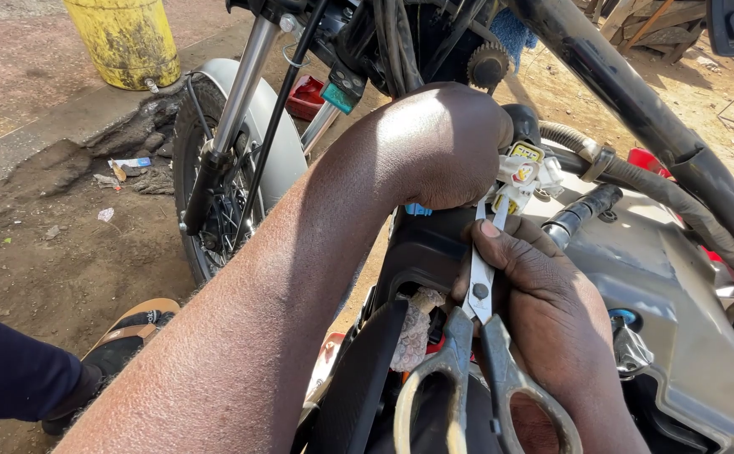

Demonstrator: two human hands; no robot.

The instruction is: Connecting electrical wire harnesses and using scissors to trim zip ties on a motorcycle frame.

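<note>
Presently my left hand [447, 147] was closed around the white wiring connectors [522, 172] beside the motorcycle's frame tube [636, 101]. My right hand [543, 294] gripped scissors [476, 336], blades together, tips touching the connectors, above the grey fuel tank [669, 286].

White plugs [525, 172] with yellow tips, silver scissors [476, 353] with worn grey handles, black motorcycle frame [636, 101], grey fuel tank [669, 286], yellow drum [127, 38], brown dirt ground [56, 261].
</note>
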